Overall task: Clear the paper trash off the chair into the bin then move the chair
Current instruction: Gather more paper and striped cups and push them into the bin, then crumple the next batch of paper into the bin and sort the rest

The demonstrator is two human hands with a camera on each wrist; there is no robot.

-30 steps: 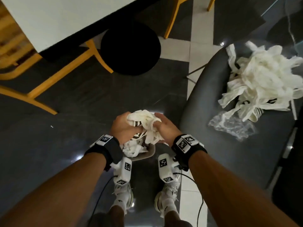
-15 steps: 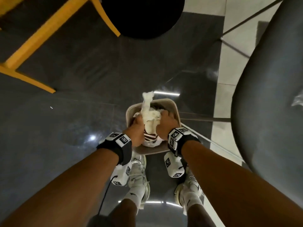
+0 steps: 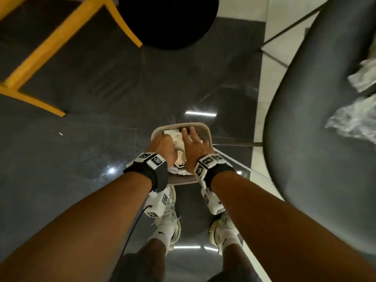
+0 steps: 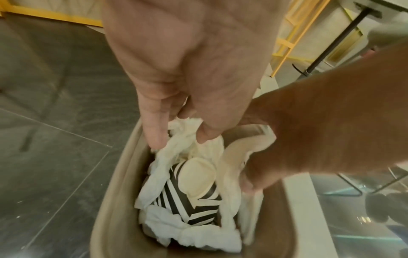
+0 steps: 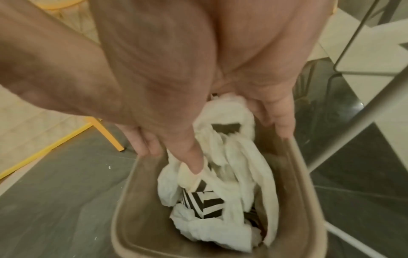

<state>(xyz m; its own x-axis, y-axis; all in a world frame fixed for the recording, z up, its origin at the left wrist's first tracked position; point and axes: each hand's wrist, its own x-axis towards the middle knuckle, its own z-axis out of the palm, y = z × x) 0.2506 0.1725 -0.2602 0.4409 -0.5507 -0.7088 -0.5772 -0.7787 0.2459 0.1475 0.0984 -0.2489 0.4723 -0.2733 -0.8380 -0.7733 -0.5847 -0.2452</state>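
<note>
Inside the beige bin (image 3: 207,132), standing on the dark floor just in front of the person's feet, lies a wad of white paper trash (image 4: 198,232) wrapped around a black-and-white striped paper cup (image 4: 189,207), whose pale round base faces upward. The paper fills most of the bin's opening, and a few strips rise toward the rim at the far edge. The left hand (image 3: 161,148) is lowered into the bin at its left wall; its fingers (image 4: 154,129) point down and pinch a fold of the paper trash. The right hand (image 3: 193,148) is lowered at the right wall with fingers extended and spread, gripping nothing; its fingertips (image 5: 194,162) press on the top of the paper. To the right of the bin stands the dark chair (image 3: 317,143); near the seat's right edge rest more paper trash (image 3: 364,78) and a crumpled clear plastic wrapper (image 3: 354,121). A yellow chair frame (image 3: 67,33) and a round black stool (image 3: 166,19) stand beyond the bin.
</note>
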